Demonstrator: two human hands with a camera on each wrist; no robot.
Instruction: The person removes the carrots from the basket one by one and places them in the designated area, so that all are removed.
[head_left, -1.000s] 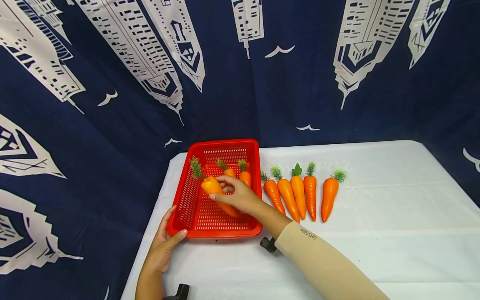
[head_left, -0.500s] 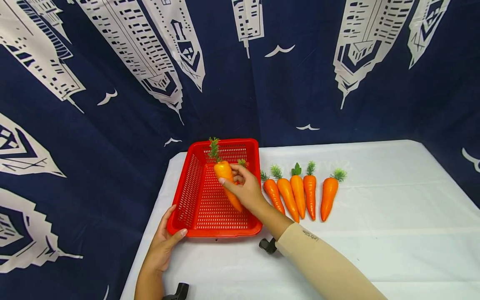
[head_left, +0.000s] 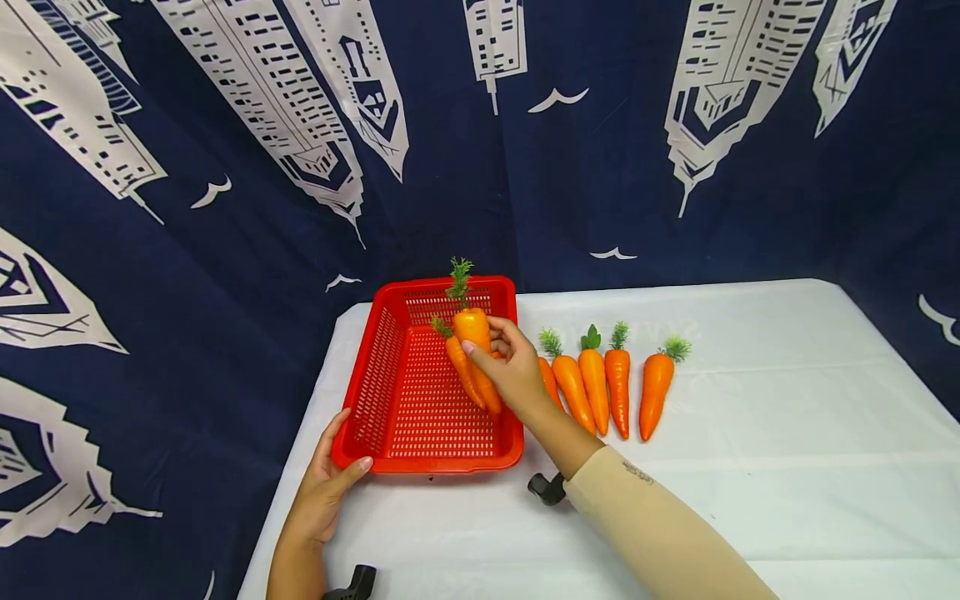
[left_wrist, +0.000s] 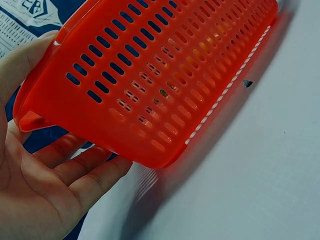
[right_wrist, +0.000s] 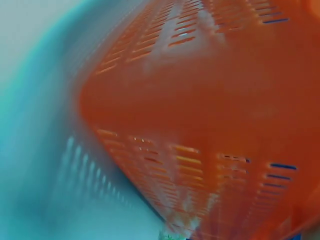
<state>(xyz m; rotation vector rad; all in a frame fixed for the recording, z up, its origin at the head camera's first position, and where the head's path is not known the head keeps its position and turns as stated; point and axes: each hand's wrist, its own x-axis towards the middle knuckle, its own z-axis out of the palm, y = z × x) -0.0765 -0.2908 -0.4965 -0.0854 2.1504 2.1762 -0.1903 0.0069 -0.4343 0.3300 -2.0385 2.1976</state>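
A red perforated plastic basket (head_left: 390, 465) stands on the table's left side. My left hand (head_left: 324, 483) grips its near left corner, thumb over the rim and fingers beneath it on the outside, as the left wrist view shows. Over the inside of the basket, my right hand (head_left: 513, 367) pinches an orange carrot (head_left: 472, 327) with a green top, tilted with its tip toward me. Another carrot (head_left: 459, 367) lies in the basket just left of the held one. The right hand covers the basket's right part. The right wrist view shows mostly the basket wall (right_wrist: 200, 95).
Right of the basket several carrots lie side by side on the white table (head_left: 787, 417), including a yellower carrot (head_left: 573, 392). Slightly apart from that row is a carrot (head_left: 657, 396). A dark blue curtain (head_left: 585, 183) printed with white buildings hangs behind.
My right hand has carried the carrot rightward and farther back over the basket, turning it more upright. A carrot it covered half a second ago shows again. The left hand stays on the corner.
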